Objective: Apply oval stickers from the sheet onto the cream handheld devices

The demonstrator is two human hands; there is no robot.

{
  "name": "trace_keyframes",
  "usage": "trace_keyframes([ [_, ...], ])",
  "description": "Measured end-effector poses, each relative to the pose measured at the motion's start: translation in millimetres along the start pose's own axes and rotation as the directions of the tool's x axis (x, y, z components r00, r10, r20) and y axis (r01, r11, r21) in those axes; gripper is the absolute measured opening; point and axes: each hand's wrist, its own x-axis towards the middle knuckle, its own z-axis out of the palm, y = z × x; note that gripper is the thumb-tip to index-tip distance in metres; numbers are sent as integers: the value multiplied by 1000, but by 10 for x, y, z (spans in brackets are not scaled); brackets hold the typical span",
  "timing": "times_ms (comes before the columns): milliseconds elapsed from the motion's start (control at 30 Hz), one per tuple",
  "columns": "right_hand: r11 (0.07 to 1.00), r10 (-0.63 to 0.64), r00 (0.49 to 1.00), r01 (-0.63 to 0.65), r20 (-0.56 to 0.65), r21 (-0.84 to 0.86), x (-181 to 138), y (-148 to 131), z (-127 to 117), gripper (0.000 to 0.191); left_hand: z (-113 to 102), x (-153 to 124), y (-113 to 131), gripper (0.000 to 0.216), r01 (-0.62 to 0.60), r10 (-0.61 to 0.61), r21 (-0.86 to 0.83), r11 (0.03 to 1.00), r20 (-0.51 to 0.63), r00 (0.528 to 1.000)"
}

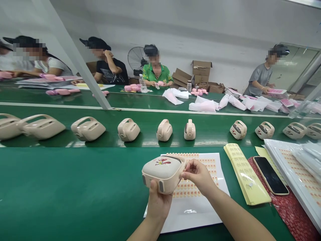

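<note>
My left hand (158, 202) holds a cream portable speaker (160, 172) from below, its thumb on the near side. The speaker is tilted, with a carrying handle, a pale mesh front and a small red-and-yellow drawing. My right hand (197, 174) is pinched at the speaker's right side, close to the handle's end; whatever its fingertips hold is too small or hidden to name. Beneath both hands lies a white sheet of small orange stickers (198, 214), partly covered by the speaker and my hands.
Several like speakers (129, 130) stand in a row on the green belt beyond. On the right lie yellow label strips (247, 175), a phone (271, 175), red wrap (292, 211) and stacked sticker sheets (296, 180). Co-workers sit or stand across a slanted post (77, 53).
</note>
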Motion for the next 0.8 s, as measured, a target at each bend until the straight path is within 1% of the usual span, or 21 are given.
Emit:
trace_keyframes([
  [100, 1000, -19, 999, 18, -30, -18, -33, -9, 29, 34, 51, -12, 36, 55, 1, 0, -32, 999, 14, 1000],
  [200, 997, -78, 995, 77, -63, -23, -63, -44, 35, 32, 56, 20, 66, 51, -2, 1, -85, 996, -1, 1000],
  [233, 994, -108, 992, 107, -69, -20, -69, -61, 28, 32, 46, 40, 74, 50, 14, -12, -112, 994, 12, 1000],
  [300, 987, -161, 985, 160, -58, -24, -72, -93, 3, 31, 11, 84, 80, 48, 85, -73, -176, 981, 72, 995],
  [400, 981, -183, 983, 182, -3, -71, -55, -102, -36, 27, -62, 130, 59, 47, 239, -199, -244, 940, 178, 964],
  [500, 973, -188, 982, 189, 18, -133, -31, -55, -47, 23, -133, 136, 5, 48, 341, -270, -258, 904, 275, 923],
  [600, 960, -204, 979, 203, 16, -193, -21, -6, -36, 21, -190, 128, -49, 50, 410, -285, -287, 866, 390, 876],
  [667, 951, -206, 978, 203, 12, -231, -23, 6, -28, 19, -215, 127, -71, 51, 441, -280, -310, 842, 446, 850],
  [733, 945, -204, 979, 200, 10, -260, -29, 0, -25, 17, -226, 126, -80, 51, 451, -276, -317, 834, 467, 840],
  [800, 939, -197, 980, 193, 15, -283, -35, -15, -26, 16, -221, 123, -81, 48, 439, -270, -305, 845, 465, 843],
])
